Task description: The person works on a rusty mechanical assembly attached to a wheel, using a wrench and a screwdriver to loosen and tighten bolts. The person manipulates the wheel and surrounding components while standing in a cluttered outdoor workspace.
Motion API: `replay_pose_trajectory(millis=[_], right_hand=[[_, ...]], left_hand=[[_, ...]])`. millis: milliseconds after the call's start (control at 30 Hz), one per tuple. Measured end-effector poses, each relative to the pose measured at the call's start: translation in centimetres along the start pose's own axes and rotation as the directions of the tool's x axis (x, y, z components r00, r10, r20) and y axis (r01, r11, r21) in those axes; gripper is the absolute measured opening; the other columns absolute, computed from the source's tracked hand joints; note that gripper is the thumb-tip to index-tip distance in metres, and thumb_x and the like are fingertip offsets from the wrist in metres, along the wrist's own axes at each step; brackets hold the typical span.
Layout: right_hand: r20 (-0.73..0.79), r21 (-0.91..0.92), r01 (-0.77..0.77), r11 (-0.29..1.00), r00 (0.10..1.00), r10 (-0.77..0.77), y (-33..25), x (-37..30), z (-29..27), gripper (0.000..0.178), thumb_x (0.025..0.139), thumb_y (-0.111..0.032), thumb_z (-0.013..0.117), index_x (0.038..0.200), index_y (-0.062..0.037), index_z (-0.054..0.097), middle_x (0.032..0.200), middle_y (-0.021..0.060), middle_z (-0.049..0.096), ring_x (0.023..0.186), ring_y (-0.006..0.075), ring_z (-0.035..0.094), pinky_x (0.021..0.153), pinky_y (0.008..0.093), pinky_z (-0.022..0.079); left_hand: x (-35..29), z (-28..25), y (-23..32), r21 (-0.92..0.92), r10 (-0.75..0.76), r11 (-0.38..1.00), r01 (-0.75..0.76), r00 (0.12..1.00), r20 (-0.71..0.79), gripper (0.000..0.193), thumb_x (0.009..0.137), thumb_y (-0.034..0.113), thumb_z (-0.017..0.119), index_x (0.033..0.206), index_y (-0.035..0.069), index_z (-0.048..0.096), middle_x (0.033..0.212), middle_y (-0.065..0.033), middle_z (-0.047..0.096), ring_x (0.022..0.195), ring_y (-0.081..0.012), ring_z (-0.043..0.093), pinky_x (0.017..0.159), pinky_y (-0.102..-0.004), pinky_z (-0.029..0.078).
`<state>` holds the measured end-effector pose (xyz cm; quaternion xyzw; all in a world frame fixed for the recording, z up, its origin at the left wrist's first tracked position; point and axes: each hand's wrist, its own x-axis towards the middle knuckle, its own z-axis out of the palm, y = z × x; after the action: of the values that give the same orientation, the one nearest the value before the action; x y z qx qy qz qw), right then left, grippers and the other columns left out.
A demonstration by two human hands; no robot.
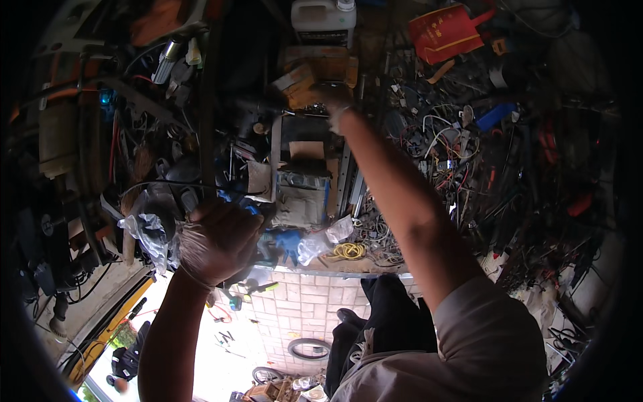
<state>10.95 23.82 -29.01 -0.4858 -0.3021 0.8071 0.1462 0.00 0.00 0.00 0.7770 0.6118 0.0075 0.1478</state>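
My left hand point(220, 244), in a thin clear glove, is closed in a fist beside a dark upright post point(209, 100). What it grips, if anything, is hidden behind the fingers. A crumpled clear plastic bag point(155, 241) lies close to its left. Stretched far forward, my right hand point(333, 106) is at an open yellow-orange cardboard box point(295, 86). Its fingers are dark and blurred there, so I cannot see whether they hold something. Between the two hands stands a worn grey container point(301, 197) with brown cardboard pieces point(306, 150) above it.
Tangled wires and small parts point(445, 154) cover the bench on the right. A white jug point(323, 23) and a red bag point(447, 33) are at the back. Near the front edge lie a yellow cord coil point(348, 251) and a blue glove point(289, 242). A tyre point(309, 348) rests on the floor.
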Motion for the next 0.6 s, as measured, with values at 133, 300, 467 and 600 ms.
replay_pose_trajectory(millis=[133, 300, 467, 600], right_hand=[[-0.188, -0.356, 0.317, 0.879, 0.897, -0.4, 0.9, 0.6, 5.0, 0.033, 0.081, -0.019, 0.07, 0.104, 0.0035, 0.063, 0.095, 0.0133, 0.068, 0.082, 0.023, 0.065, 0.071, 0.0348, 0.051], [-0.019, -0.469, 0.467, 0.75, 0.843, -0.537, 0.9, -3.3, 5.7, 0.026, 0.085, -0.024, 0.066, 0.097, -0.0015, 0.063, 0.091, 0.0149, 0.065, 0.085, 0.0284, 0.063, 0.074, 0.0395, 0.049], [0.255, -0.718, 0.564, 0.408, 0.758, -0.6, 0.6, -7.2, 7.7, 0.025, 0.087, -0.027, 0.061, 0.098, -0.0038, 0.062, 0.091, 0.015, 0.065, 0.084, 0.0298, 0.064, 0.074, 0.0405, 0.051], [0.015, -0.48, 0.443, 0.757, 0.867, -0.497, 1.1, -6.6, 6.4, 0.023, 0.088, -0.023, 0.064, 0.097, -0.0023, 0.062, 0.089, 0.0167, 0.066, 0.082, 0.0258, 0.065, 0.071, 0.0363, 0.051]], left_hand=[[0.4, -0.3, -0.5, 0.018, 0.008, 1.0, -0.007, 0.999, -0.043, 0.018, 0.072, 0.01, 0.066, 0.089, 0.013, 0.061, 0.078, -0.001, 0.063, 0.074, -0.0177, 0.062, 0.08, -0.0339, 0.043], [0.4, -0.3, -0.3, 0.012, -0.016, 1.0, 0.016, 0.999, 0.029, 0.015, 0.071, 0.009, 0.066, 0.085, 0.013, 0.061, 0.077, -0.001, 0.064, 0.074, -0.0185, 0.062, 0.077, -0.034, 0.044], [0.8, -0.2, 0.4, 0.008, 0.0, 1.0, 0.0, 0.999, -0.032, 0.015, 0.07, 0.007, 0.065, 0.083, 0.012, 0.061, 0.076, -0.0018, 0.063, 0.072, -0.0189, 0.061, 0.074, -0.0347, 0.044], [0.8, -0.1, 0.4, -0.024, -0.01, 1.0, 0.009, 0.999, -0.038, 0.014, 0.07, 0.007, 0.064, 0.083, 0.011, 0.06, 0.076, -0.0023, 0.063, 0.069, -0.0195, 0.06, 0.073, -0.0351, 0.044]])
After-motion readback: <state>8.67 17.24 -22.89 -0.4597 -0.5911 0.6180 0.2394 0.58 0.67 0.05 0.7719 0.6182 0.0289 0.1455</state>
